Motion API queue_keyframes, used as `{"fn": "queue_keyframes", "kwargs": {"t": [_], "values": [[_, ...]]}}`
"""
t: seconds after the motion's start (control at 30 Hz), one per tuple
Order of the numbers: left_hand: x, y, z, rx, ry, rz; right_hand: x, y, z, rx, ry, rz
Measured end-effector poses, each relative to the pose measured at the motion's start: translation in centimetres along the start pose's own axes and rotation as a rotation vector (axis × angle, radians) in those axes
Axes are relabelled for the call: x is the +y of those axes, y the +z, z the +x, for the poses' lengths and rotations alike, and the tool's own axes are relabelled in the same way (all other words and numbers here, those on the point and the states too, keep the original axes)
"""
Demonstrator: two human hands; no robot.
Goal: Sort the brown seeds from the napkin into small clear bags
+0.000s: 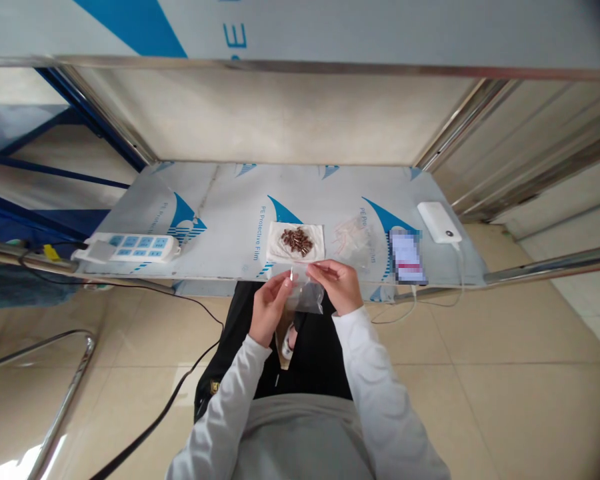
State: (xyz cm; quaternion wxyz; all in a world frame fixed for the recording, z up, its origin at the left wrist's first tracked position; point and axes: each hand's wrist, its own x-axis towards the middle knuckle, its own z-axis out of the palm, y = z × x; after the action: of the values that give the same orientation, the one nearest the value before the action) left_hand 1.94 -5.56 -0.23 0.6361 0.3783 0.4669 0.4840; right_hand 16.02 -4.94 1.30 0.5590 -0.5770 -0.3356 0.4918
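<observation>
Just in front of the shelf's near edge, a clear plastic bag [309, 299] hangs between my hands. My left hand [269, 308] is closed, its thumb and fingers pinching the bag's left side; a small whitish glint shows at the thumb tip, too small to name. My right hand [341, 287] pinches the bag's upper right edge. Beyond the fingers, a heap of small shiny brown pieces [298, 241] lies on a flat white packet or pad [275, 250]. Their exact kind is too small to make out. Crumpled clear plastic bags [353, 239] lie right of the pad.
The film-covered metal shelf [220, 200] carries a white power strip [143, 247] at left. A phone [408, 257] and a white power bank [439, 223] with a cable sit at right. An upper shelf [355, 33] overhangs the back. A black cord [180, 383] crosses the floor at left.
</observation>
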Motion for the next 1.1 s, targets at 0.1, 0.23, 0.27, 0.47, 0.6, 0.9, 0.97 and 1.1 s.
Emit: {"fn": "queue_keyframes", "kwargs": {"t": [0.1, 0.23, 0.27, 0.47, 0.6, 0.9, 0.97, 1.1], "values": [[1.1, -0.2, 1.1, -0.064, 0.103, 0.127, -0.3, -0.3, -0.3, -0.107, -0.057, -0.080], [1.8, 0.1, 1.7, -0.021, 0.176, 0.158, -0.6, -0.4, -0.7, -0.139, -0.010, -0.075], [1.8, 0.1, 1.6, -0.010, 0.183, 0.146, -0.6, -0.4, -0.8, -0.134, -0.003, -0.074], [2.1, 0.1, 1.2, -0.032, 0.125, 0.094, -0.2, -0.1, -1.1, -0.067, -0.057, -0.067], [2.6, -0.1, 1.4, -0.050, 0.084, 0.104, 0.0, -0.2, -1.3, -0.118, -0.026, -0.043], [2.5, -1.4, 1.2, -0.135, 0.064, 0.183, 0.8, -0.8, -1.7, -0.084, -0.033, -0.046], [2.5, -1.8, 1.1, -0.116, 0.086, 0.233, 0.5, -0.8, -2.0, -0.062, -0.076, -0.082], [2.8, -1.3, 0.3, 0.092, 0.157, 0.338, -0.4, -0.2, -3.1, 0.100, -0.329, -0.278]]}}
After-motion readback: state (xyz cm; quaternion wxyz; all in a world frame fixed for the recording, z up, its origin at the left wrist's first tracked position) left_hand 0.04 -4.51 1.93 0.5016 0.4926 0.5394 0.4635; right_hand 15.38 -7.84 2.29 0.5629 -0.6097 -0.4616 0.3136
